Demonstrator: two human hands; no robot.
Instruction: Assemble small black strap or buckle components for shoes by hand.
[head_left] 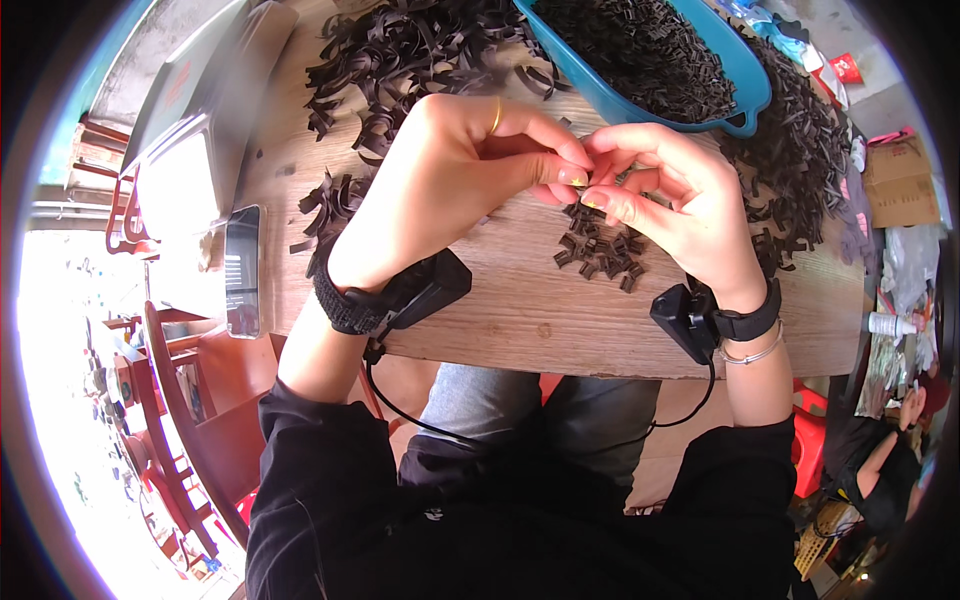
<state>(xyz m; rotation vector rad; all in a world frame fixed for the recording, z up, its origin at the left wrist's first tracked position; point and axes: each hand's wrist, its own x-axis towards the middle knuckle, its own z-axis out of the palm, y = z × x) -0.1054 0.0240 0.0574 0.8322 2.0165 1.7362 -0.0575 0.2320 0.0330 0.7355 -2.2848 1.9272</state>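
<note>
Over the table, my left hand (470,170) and my right hand (680,195) meet fingertip to fingertip. Thumb and fingers are pinched on both; whatever lies between them is too small and covered to make out. Just below the fingertips lies a small pile of short, dark folded pieces (603,252). Beyond my left hand spreads a heap of loose, curved dark brown strips (410,60). A blue plastic basin (590,88) stands past my right hand, filled with many small dark pieces (650,50). Each wrist wears a black strap with a small device.
More dark strips (800,150) are heaped right of the basin. A phone-like dark slab (243,270) lies at the table's left edge, beside a large grey box (215,110). Wooden chairs (225,400) stand at left. At right are a cardboard box (900,182) and another person (880,465).
</note>
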